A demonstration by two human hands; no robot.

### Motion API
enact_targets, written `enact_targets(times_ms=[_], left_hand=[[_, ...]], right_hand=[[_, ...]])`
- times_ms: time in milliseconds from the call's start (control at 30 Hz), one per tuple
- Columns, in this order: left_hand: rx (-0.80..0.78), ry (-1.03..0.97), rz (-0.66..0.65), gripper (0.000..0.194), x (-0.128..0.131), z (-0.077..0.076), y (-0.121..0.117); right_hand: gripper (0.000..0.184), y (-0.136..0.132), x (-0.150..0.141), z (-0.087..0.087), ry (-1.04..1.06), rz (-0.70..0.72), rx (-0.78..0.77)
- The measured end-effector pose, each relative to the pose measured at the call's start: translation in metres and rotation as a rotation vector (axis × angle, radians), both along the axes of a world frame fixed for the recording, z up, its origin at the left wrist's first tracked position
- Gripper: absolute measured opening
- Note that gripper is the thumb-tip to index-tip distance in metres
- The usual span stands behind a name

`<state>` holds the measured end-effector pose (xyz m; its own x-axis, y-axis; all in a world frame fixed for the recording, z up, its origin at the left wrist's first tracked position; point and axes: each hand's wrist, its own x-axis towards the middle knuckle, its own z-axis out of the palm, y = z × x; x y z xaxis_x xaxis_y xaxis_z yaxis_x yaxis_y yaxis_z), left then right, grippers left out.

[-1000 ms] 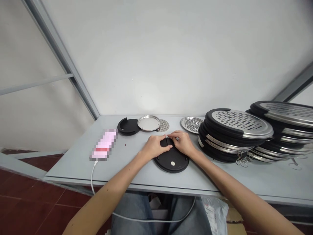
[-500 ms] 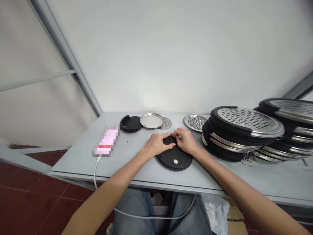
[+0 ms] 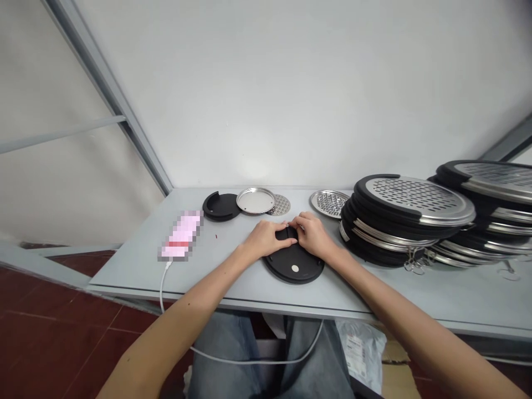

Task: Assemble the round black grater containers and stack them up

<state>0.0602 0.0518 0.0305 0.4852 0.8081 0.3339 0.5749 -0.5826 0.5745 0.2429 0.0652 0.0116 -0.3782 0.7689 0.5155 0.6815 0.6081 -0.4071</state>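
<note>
A round black plastic base with a pale round spot lies flat on the table in front of me. Over its far left rim curves my left hand, the thumb resting on top and the fingers closed around the edge. My right hand is pinched at the far rim, its fingertips meeting the left ones. A tiny pale bit shows between the fingertips, too small to name. Beyond the hands lie another black round base, a shiny metal ring dish, a small perforated disc and a round metal grater plate.
Two tall stacks of round graters, a nearer one and a farther one, stand on the right, with wire rings hanging from them. A blurred phone with a white cable lies left on the grey table. Behind is a wall.
Both hands stay at the far rim of the black base, with only slight finger movement. The view shifts a little; nothing else on the table has moved.
</note>
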Motion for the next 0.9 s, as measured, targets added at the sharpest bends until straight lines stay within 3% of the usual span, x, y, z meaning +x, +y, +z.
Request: enact_targets(times_ms=[267, 667, 900], left_hand=[[0.012, 0.055, -0.047, 0.042, 0.000, 0.003, 0.002], [-0.001, 0.060, -0.030, 0.047, 0.002, -0.002, 0.005], [0.044, 0.151, -0.125, 0.043, 0.002, 0.009, 0.006]], right_hand=[[0.020, -0.007, -0.001, 0.002, -0.111, -0.089, 0.039], [0.018, -0.011, 0.000, 0.001, -0.119, -0.090, 0.065], [0.020, -0.011, 0.003, 0.001, -0.072, -0.100, 0.035]])
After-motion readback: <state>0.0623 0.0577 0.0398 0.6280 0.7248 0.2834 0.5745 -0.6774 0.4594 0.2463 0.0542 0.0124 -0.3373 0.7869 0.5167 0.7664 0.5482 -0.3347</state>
